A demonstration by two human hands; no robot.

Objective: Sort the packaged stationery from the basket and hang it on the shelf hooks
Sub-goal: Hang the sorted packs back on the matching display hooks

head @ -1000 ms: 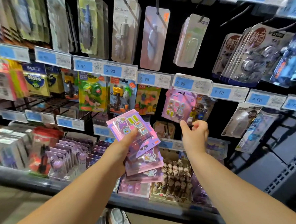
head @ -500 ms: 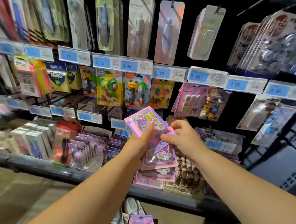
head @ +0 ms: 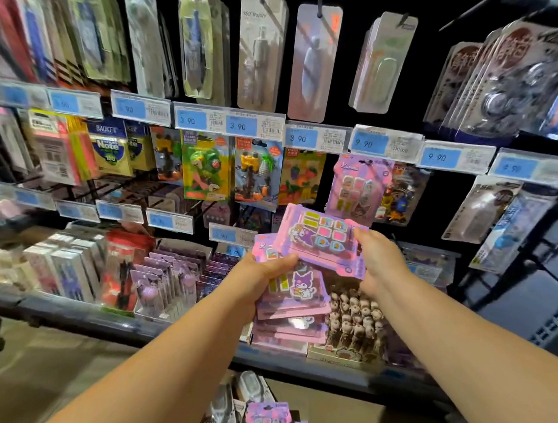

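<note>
Above stack (head: pixel 296 289), right hand (head: pixel 375 261) lifted pack (head: pixel 321 235)

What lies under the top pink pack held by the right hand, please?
Under the top pink pack, which the right hand pinches, the left hand grips a fanned stack of pink packs. One shows a purple cartoon figure; the lower ones show only edges, their fronts covered.

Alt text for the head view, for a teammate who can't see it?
Left hand holds a stack of pink cartoon stationery packs; right hand grips the top pack by its right edge. Matching packs hang above, under a 9.90 price tag.
</note>
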